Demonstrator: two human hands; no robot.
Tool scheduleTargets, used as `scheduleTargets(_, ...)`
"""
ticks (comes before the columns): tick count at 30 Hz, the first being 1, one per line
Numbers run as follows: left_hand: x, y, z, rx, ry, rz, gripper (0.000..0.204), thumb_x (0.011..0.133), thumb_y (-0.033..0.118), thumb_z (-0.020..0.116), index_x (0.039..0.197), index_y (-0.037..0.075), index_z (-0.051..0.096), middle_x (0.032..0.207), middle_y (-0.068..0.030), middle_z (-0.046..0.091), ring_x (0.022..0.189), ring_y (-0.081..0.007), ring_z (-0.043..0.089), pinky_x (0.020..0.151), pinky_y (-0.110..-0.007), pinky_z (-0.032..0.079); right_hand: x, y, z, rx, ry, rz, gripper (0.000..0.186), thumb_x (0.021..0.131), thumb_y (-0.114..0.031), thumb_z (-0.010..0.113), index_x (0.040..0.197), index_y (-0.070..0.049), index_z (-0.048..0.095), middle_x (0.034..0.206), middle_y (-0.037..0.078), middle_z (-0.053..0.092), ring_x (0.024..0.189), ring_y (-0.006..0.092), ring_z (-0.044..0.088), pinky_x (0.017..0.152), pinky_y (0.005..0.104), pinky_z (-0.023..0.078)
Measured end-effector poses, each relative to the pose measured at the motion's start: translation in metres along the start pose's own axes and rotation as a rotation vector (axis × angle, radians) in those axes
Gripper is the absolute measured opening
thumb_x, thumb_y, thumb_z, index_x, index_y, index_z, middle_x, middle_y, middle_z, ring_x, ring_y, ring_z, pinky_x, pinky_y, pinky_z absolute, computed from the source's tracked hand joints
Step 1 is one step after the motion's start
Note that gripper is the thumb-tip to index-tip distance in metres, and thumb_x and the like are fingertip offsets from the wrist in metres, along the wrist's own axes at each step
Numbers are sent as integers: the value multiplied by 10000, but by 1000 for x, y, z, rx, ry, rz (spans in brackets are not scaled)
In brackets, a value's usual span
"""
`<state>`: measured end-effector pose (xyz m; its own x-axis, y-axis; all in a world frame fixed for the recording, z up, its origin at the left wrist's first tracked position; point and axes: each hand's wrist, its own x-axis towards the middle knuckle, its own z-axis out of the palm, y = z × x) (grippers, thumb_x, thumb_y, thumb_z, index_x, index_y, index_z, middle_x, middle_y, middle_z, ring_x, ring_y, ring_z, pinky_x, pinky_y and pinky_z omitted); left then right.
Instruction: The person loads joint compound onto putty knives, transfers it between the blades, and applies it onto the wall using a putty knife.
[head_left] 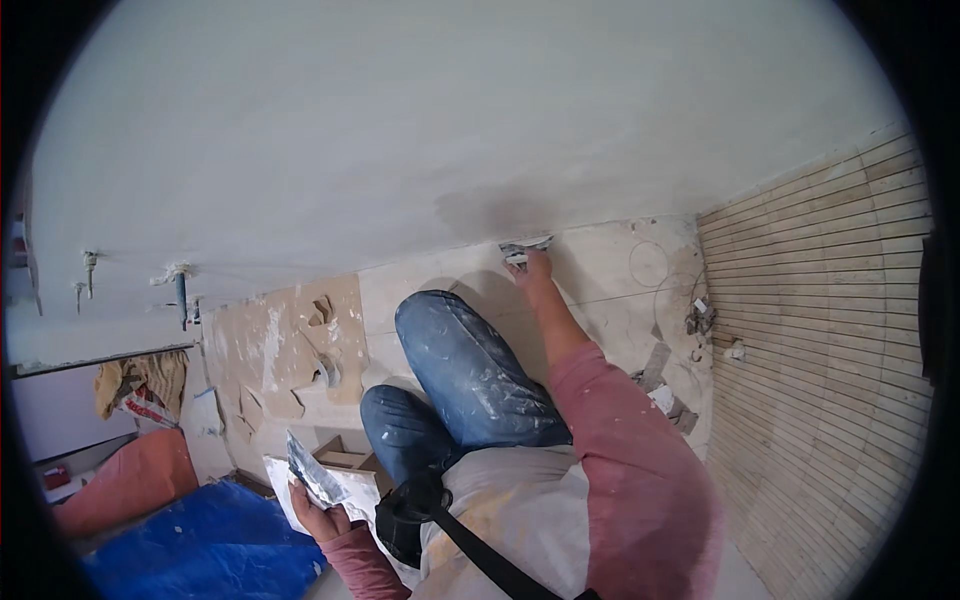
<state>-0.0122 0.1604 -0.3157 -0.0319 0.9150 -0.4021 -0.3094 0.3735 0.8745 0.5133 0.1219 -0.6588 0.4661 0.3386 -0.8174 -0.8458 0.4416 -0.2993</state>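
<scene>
At the foot of the pale wall (480, 130), my right hand (536, 266) is closed on a putty knife (524, 246). Its blade, smeared with whitish putty, lies at the line where wall and floor meet. A darker, damp-looking patch (495, 207) marks the wall just above it. At the lower left, my left hand (318, 516) grips a second, wide putty knife (313, 470) with a shiny metal blade tilted upward. Its handle is mostly hidden by my fingers. My white-spotted jeans (485, 375) show between the two hands, knees bent near the floor.
Ribbed beige tiles (810, 300) cover the right side. Rubble (655, 370) lies on the floor beside them. Torn, stained cardboard (290, 335) covers floor on the left. Pipe stubs (181, 290) stick out of the wall. A blue tarp (210, 545) and wooden frame (345, 455) sit lower left.
</scene>
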Motion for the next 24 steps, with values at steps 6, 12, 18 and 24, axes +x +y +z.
scheduleTargets(6,-2,1,6,20,26,-11,279,988,224,513,1200,57,583,1083,-76,687,934,-186,685,782,-337,583,44,-3,2,-38,57,92,530,931,-195,594,1409,-126,375,1290,90,514,1121,330,557,914,563,514)
scheduleTargets(12,-11,10,14,43,26,31,257,991,209,506,1171,48,591,1070,-76,690,917,-181,685,767,-323,578,95,25,-9,-45,-98,38,557,763,-250,786,1240,-85,550,1194,121,607,1047,308,609,939,430,511)
scheduleTargets(18,1,0,25,25,-56,-17,237,985,171,502,1184,54,555,1094,-51,651,970,-169,652,812,-310,550,76,-9,14,-484,-301,-571,460,674,-280,861,1006,-25,672,992,150,684,938,309,651,875,385,525)
scheduleTargets(24,-14,13,11,-16,-5,35,240,989,179,512,1183,50,572,1103,-57,663,976,-170,657,817,-306,549,-196,-12,174,35,-173,-121,298,939,-106,502,1236,-74,506,1211,110,524,1103,261,551,955,497,520)
